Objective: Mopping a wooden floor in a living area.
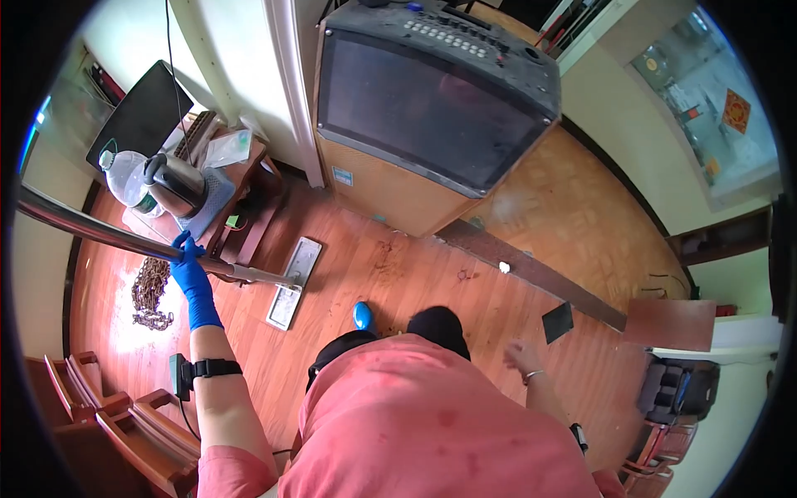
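Observation:
My left hand [188, 267], in a blue rubber glove, is closed around the metal pole [112, 231] of a flat mop. The pole slants from the far left down to the mop's flat rectangular head [294, 283], which rests on the wood-look floor [373, 274]. My right hand [522, 356] is bare, with a bracelet at the wrist. It hangs over the floor at my right side, a little blurred, fingers loosely apart and nothing visible in it. A dark square piece [558, 322] lies on the floor near it.
A big cabinet with a dark screen [429, 112] stands ahead by a raised threshold [529, 267]. On a low wooden table at left are an electric kettle [177, 187] and a plastic jug [124, 177]. A rusty chain [149, 292] lies on the floor. Wooden chairs [124, 423] stand lower left.

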### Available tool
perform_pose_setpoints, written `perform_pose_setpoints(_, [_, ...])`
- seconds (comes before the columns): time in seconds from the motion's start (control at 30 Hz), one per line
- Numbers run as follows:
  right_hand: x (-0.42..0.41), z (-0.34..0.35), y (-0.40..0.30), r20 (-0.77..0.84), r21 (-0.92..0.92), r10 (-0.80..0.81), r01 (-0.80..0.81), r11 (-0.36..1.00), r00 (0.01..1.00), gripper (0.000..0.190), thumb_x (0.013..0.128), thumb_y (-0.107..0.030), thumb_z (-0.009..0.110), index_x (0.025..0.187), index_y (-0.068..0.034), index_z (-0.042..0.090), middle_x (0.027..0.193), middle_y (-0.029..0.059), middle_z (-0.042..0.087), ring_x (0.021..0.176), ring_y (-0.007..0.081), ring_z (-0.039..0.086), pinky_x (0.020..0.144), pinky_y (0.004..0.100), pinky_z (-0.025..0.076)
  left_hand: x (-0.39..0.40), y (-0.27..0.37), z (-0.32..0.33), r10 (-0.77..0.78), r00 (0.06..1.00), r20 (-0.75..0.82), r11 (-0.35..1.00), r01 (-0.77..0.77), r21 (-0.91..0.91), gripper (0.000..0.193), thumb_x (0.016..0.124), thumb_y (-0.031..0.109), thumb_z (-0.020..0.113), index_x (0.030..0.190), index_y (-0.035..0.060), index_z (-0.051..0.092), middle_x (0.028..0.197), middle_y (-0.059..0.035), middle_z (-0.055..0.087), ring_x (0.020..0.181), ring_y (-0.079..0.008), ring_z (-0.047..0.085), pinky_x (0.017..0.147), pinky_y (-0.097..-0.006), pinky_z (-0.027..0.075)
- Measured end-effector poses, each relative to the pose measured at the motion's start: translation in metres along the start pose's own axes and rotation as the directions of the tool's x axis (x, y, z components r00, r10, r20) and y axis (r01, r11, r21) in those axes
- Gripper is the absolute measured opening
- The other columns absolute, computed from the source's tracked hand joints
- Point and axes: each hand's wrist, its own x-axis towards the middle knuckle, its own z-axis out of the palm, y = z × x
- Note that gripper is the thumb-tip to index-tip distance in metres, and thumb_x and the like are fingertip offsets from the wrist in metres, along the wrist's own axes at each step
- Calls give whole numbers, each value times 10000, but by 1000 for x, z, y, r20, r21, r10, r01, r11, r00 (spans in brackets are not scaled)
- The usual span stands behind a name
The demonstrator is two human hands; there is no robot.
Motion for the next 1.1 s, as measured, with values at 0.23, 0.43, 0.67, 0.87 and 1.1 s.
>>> perform_pose_setpoints(0.23, [6,29,-23,93,-378,115,-72,923,989,399,732,-192,579,1067,12,508,798,103,589,659,162,585,554,267,482,15,-7,-15,60,994,-89,998,-61,-10,167,781,61,508,940,24,545,592,13,455,541,-74,444,558,-222,411])
perform_pose_setpoints(0.43, [81,28,-78,84,-317,-43,68,946,995,368,719,-199,600,1020,2,532,792,83,578,636,147,569,512,250,448,2,-6,-68,88,970,-225,994,-99,-40,172,766,44,503,933,19,536,719,-34,489,602,-121,499,599,-250,446])
perform_pose_setpoints(0.67, [123,78,-151,189,-283,-361,402,871,913,334,735,-138,593,1025,11,521,786,55,581,630,105,550,552,239,452,-47,-19,-145,81,943,-322,993,-104,-56,220,744,74,506,954,9,508,651,-28,463,592,-125,487,676,-301,450])
perform_pose_setpoints(0.87, [129,104,-179,331,-470,-386,505,724,861,342,716,-189,597,995,2,552,877,99,607,796,167,575,709,277,454,-54,-12,-141,77,915,-395,992,-111,-64,216,744,63,488,950,-3,505,611,-22,447,566,-113,464,674,-298,453])
perform_pose_setpoints(1.1, [107,100,-194,393,-616,-300,491,616,869,315,706,-178,583,971,-9,565,855,99,607,791,159,568,718,267,440,-60,-10,-140,95,919,-382,993,-113,-26,214,739,41,463,943,-6,501,651,-40,475,589,-138,492,660,-298,450])
